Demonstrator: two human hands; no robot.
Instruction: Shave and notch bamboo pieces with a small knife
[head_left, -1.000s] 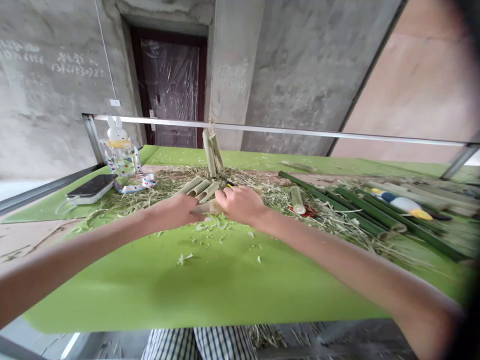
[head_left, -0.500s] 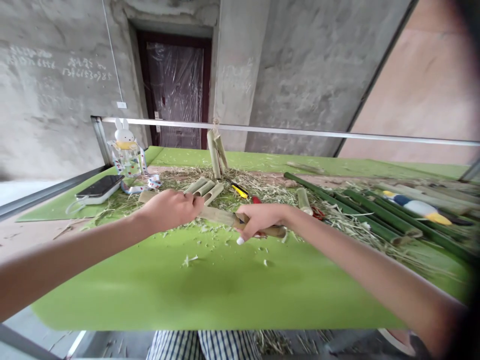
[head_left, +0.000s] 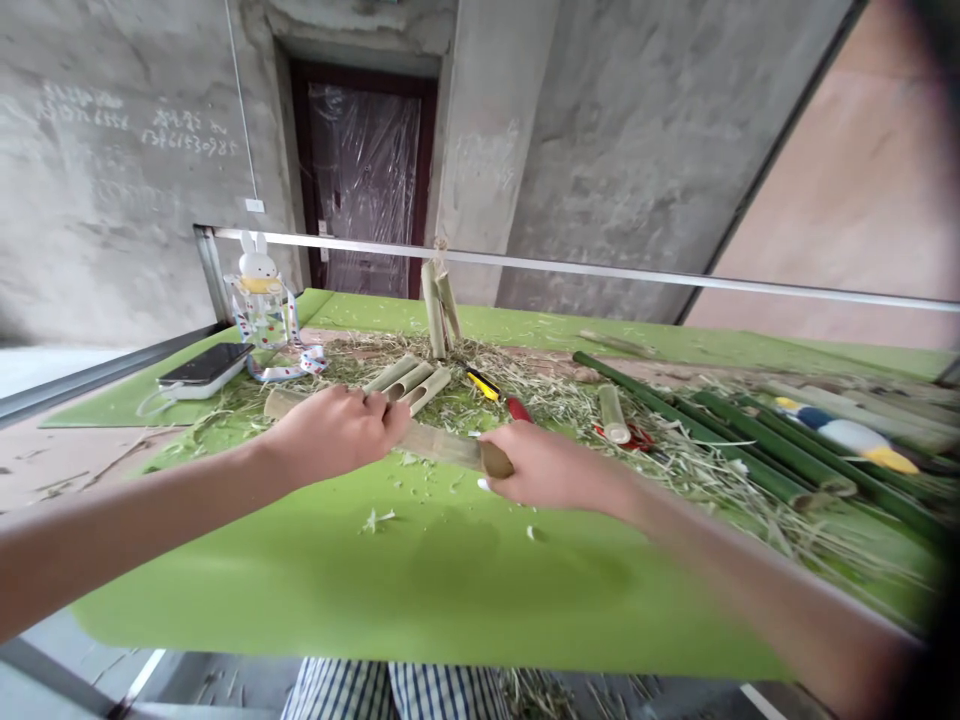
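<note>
My left hand [head_left: 337, 432] is wrapped around a pale bamboo length [head_left: 439, 446], which lies crosswise over the green mat. One end of it sticks out on the left of that hand. At its right end, my right hand [head_left: 551, 468] is closed on a brownish, flat-looking piece whose kind I cannot make out. Just behind my left hand lie several short split bamboo tubes [head_left: 427, 388]. A yellow-and-black cutter [head_left: 482, 383] and a red handle [head_left: 517, 408] are beyond my right hand.
Green bamboo poles [head_left: 765, 435] and a stuffed toy [head_left: 847, 430] lie at right, near a short bamboo tube [head_left: 613, 415]. Two bamboo pieces [head_left: 433, 310] stand upright at the back. A phone [head_left: 206, 365] and a rabbit-topped bottle [head_left: 259, 290] are at left. Shavings [head_left: 360, 350] litter the mat [head_left: 390, 590].
My right hand has slid right and towards me along the bamboo length, now covering its right end. My left hand stays closed around it. The view has shifted slightly.
</note>
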